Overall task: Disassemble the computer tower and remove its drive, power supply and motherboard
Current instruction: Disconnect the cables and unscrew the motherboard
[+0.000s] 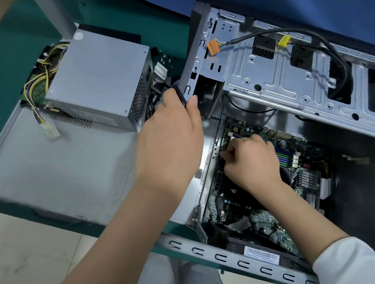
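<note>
Head view: open grey tower case [275,81] lies on its side, green motherboard [254,213] still inside; grey power supply [98,75] sits outside on a panel to its left. Left hand [171,140] grips a black part [181,94] by the case edge; right hand [251,162] pinches something tiny on the motherboard.

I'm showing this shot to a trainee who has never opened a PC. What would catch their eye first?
Probably the two bare hands in the middle: the left hand grips a dark tool handle at the case edge, while the right hand pinches something on the green motherboard inside the open case. Next, the grey power supply on the left, already out, resting on a grey metal panel with its yellow wires trailing.
</note>
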### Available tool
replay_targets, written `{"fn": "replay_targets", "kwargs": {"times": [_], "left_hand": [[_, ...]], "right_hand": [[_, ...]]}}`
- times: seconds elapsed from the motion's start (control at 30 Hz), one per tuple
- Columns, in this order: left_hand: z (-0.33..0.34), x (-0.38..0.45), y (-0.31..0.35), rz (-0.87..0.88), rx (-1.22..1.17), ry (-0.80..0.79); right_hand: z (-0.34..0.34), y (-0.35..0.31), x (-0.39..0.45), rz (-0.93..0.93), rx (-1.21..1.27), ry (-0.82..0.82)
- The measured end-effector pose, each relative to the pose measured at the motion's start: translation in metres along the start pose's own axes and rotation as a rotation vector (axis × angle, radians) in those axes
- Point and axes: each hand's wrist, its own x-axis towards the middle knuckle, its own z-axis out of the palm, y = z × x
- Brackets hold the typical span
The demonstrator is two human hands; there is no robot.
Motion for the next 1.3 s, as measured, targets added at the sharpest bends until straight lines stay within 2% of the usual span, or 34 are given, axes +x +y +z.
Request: {"fn": "replay_targets", "kwargs": {"times": [0.2,0.43,0.63,0.83,1.0,1.17,1.3], "left_hand": [[0.0007,-0.0008,0.0005,-0.006,0.005,-0.014],[0.0003,0.0001,0.0001,0.0,0.002,-0.025],[-0.0006,-0.0004,-0.0003,-0.003,-0.002,-0.026],[-0.0015,0.0001,-0.0001,-0.012,-0.022,-0.018],[0.0001,-0.0008,-0.0001,-0.003,-0.005,-0.009],[-0.0006,0.0004,0.0011,-0.001,-0.003,-0.004],[0.0,-0.0015,0.0013,0.006,-0.006,-0.006]], "right_hand": [[-0.0018,0.0055,-0.0026,-0.142,0.0,-0.021],[0.002,0.0027,-0.0007,-0.009,0.083,0.019],[-0.0017,0.006,-0.0024,-0.114,0.085,-0.046],[-0.0006,0.0014,0.0013,0.009,0.125,-0.019],[-0.004,0.0059,-0.0027,-0.098,0.121,-0.057],[-0.0029,0.0028,0.0017,-0.013,0.12,-0.02],[-0.0029,0.0049,-0.002,-0.066,0.134,-0.036]]}}
